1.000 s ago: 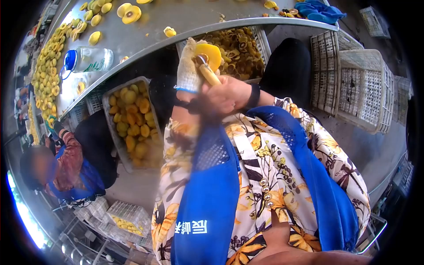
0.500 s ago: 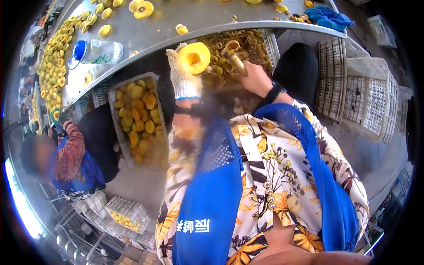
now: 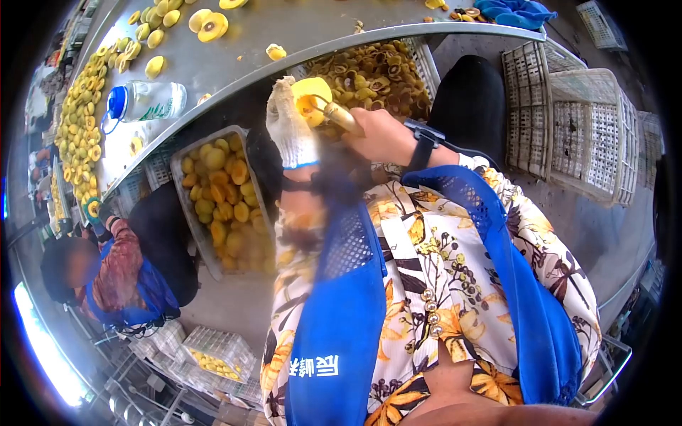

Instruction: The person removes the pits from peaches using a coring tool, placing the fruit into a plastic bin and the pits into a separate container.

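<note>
My left hand (image 3: 285,126), in a white knit glove, is closed around a halved yellow peach (image 3: 311,91), its cut face and hollow turned toward my right hand. In my bare right hand (image 3: 383,135) is a pitting tool (image 3: 345,118) with a pale, wood-like handle; its thin curved metal end reaches into the peach's hollow. Below both hands, a crate (image 3: 424,67) holds a heap of brownish pits and scraps (image 3: 376,77). To the left stands a pale tub (image 3: 206,250) full of yellow peach halves (image 3: 226,186).
The metal table (image 3: 234,53) carries loose peach halves, a long pile of them (image 3: 82,131), a blue-lidded bottle (image 3: 153,101) and a blue cloth (image 3: 515,13). White plastic crates (image 3: 579,135) stand at right. Another person (image 3: 121,273) sits at left; filled crates (image 3: 220,355) lie behind.
My right hand has moved left, bringing the tool from over the pit crate into the peach half. A brownish piece at the tool's tip no longer shows. The left hand keeps its hold.
</note>
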The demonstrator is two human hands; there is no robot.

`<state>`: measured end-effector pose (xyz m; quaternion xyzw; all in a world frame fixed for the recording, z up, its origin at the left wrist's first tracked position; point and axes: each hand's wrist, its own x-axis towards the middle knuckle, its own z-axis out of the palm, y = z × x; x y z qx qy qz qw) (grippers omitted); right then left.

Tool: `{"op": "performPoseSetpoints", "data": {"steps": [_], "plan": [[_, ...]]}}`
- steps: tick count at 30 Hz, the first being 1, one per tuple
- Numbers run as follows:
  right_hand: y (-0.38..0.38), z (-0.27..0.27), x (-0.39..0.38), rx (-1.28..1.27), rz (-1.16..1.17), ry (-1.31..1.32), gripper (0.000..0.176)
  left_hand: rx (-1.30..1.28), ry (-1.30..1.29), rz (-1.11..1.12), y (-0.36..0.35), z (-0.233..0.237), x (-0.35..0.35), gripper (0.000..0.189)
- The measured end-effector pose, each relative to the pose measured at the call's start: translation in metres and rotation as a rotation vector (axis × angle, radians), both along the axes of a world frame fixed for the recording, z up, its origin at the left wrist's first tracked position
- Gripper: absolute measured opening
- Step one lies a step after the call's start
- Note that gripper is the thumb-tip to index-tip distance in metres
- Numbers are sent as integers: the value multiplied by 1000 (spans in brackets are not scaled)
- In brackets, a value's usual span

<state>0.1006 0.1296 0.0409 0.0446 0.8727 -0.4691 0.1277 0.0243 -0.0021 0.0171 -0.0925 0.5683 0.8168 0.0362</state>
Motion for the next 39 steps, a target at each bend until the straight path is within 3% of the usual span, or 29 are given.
{"op": "performPoseSetpoints", "data": {"steps": [7, 11, 14, 16, 17, 19, 20, 21, 22, 23, 24, 25, 26, 29, 33, 36, 38, 39], "plan": [[-11, -21, 7, 106, 36, 43, 27, -34, 56, 22, 7, -10, 4, 21], [-9, 12, 4, -431, -10, -447, 14, 53, 58, 23, 9, -23, 3, 19], [1, 6, 8, -942, 42, -694, 13, 109, -132, -81, 8, -16, 7, 31], [5, -13, 10, -1304, 101, -797, 13, 329, -287, -305, 3, -1, 8, 41], [9, -10, 11, -1284, 225, -714, 13, 440, -362, -419, -1, 4, 7, 46], [20, 1, 13, -1230, 473, -541, 13, 411, -454, -266, -7, -9, -7, 55], [27, 2, 12, -1404, 368, -671, 13, 415, -474, -153, -4, -7, -10, 55], [33, -1, 8, -1418, 299, -600, 10, 417, -496, -43, -4, -5, -13, 56], [33, -1, 3, -1012, 157, -481, 11, 258, -257, -80, -9, -12, -9, 58], [32, 2, -2, -605, 20, -359, 13, 255, -257, -61, -10, -12, -9, 58], [21, -18, -8, 50, -55, 146, 21, 251, -259, -43, -11, -12, -9, 58], [27, -20, -7, 153, -104, 138, 27, 243, -268, -27, -9, -11, -7, 58], [22, -10, -7, 91, -150, 87, 28, 224, -246, -52, -3, 7, -2, 57], [4, -1, -7, -30, -135, 41, 28, 175, -223, -38, 6, -5, -1, 55], [-3, -8, -9, 12, -77, 31, 21, 215, -219, -1, 18, 6, 4, 53], [-6, -4, -9, -102, -60, -95, 20, -72, 140, -30, 16, -24, -1, 51], [-6, -1, -8, -288, -8, -246, 21, 330, -242, -72, 11, -16, -2, 51], [-1, -4, -8, -426, 100, -218, 19, 344, -197, -167, 6, -14, 0, 51]]}}
